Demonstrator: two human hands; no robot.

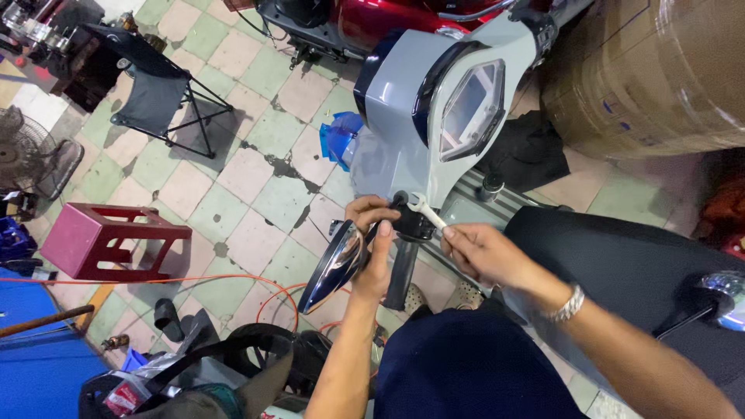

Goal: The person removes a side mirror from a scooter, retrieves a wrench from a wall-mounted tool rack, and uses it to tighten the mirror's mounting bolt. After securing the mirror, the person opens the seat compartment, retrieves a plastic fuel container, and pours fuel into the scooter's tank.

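Note:
A grey scooter [403, 93] stands in front of me, its display panel [472, 109] facing up. My left hand [374, 233] grips the stem of a chrome mirror [334, 266] where it meets the black left handlebar [402, 268]. My right hand [481, 250] holds a silver open-end wrench [427, 209], whose jaw sits at the mirror's mounting nut. A metal bracelet is on my right wrist. A second mirror [725, 299] shows at the far right edge.
A pink stool [85, 237] and a black folding chair [155, 97] stand on the tiled floor to the left, beside a floor fan [27, 155]. An orange cable [233, 281] trails across the floor. A red scooter [388, 19] and wrapped cardboard [652, 77] lie beyond.

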